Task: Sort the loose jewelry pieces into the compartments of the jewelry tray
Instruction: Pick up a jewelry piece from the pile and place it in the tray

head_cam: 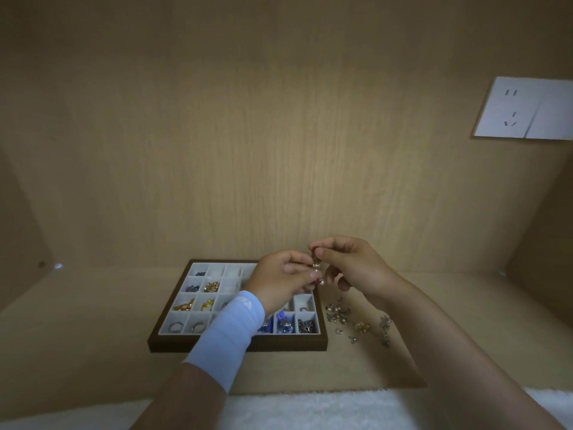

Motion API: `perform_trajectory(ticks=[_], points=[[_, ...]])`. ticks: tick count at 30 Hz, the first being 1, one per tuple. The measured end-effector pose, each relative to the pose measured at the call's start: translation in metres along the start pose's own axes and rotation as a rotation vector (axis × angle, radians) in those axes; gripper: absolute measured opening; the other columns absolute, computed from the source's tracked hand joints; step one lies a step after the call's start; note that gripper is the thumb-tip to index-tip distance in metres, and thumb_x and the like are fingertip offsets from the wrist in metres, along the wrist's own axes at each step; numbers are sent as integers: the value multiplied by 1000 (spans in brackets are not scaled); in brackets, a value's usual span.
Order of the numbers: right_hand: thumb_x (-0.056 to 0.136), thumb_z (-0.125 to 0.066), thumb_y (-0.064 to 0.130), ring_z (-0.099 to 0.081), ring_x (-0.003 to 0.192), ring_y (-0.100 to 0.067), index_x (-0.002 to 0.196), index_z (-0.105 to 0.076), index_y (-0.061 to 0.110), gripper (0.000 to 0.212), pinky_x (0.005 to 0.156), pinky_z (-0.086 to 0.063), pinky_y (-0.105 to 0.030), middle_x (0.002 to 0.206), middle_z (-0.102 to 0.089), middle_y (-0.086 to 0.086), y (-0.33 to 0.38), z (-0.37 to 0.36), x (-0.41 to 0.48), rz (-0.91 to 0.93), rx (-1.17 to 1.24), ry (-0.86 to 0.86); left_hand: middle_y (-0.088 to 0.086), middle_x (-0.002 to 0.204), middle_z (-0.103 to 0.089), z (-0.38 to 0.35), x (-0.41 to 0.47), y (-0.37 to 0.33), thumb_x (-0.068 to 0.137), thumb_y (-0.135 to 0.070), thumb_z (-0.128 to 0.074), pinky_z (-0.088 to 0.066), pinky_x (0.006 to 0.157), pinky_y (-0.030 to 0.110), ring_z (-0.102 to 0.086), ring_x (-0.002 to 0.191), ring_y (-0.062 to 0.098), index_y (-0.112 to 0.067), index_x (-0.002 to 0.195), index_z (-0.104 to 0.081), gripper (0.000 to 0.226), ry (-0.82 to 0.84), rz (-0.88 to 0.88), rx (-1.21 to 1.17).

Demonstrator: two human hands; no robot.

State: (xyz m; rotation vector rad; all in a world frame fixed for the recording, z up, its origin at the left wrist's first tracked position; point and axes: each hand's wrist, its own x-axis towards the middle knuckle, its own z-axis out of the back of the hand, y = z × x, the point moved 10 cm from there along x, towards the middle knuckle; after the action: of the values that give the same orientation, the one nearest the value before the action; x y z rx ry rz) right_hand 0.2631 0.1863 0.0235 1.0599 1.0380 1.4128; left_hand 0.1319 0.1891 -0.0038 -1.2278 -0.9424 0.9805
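A brown-framed jewelry tray [173, 344] with white compartments lies on the wooden shelf; several compartments hold gold, blue and silver pieces. Above its right rear corner, both hands pinch one small gold earring with pearl drops [317, 268]. My left hand [280, 279], with a light blue wrist sleeve, holds its lower part. My right hand [350, 263] pinches its top. A pile of loose jewelry [356, 319] lies on the shelf just right of the tray, below my right hand.
The shelf sits inside a wooden cabinet with a back wall and side walls. A white socket plate [524, 108] is on the back wall at upper right. A white fluffy cloth [310, 408] runs along the shelf's front edge.
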Motion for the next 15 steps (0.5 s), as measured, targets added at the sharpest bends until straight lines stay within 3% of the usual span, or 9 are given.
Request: perform_trajectory(ticks=[5,8,12,15], points=[[96,-63,14,-59,56,-12,104,-73,15,13,46,-36,-25,80,-70,-3,-8,13,-1,-22,-55,-36,11,94,-75,-15,4,6,91,-5,-64,-55,75,27,-71,74,14,-8,109,-64,18,43,42,-7],[95,-64,14,-58,58,-11,103,-74,16,13,47,-36,-24,78,-70,0,-12,19,-3,-35,-84,-28,4,92,-77,-20,4,7,91,-11,-65,-55,69,23,-73,77,14,-16,108,-63,18,34,6,123],[94,-66,15,-57,58,-9,105,-73,16,13,47,-38,-23,83,-70,-1,-18,29,-5,-53,-153,-15,-12,92,-75,-21,3,6,91,-24,-66,-53,86,29,-68,90,6,-32,104,-62,16,4,-62,335],[91,-71,21,-57,58,-11,110,-68,17,20,46,-39,-24,85,-71,-2,-26,31,-6,-92,-151,10,-13,92,-73,-18,4,-1,90,-24,-67,-50,88,28,-64,92,7,-35,106,-61,20,-39,-127,366]])
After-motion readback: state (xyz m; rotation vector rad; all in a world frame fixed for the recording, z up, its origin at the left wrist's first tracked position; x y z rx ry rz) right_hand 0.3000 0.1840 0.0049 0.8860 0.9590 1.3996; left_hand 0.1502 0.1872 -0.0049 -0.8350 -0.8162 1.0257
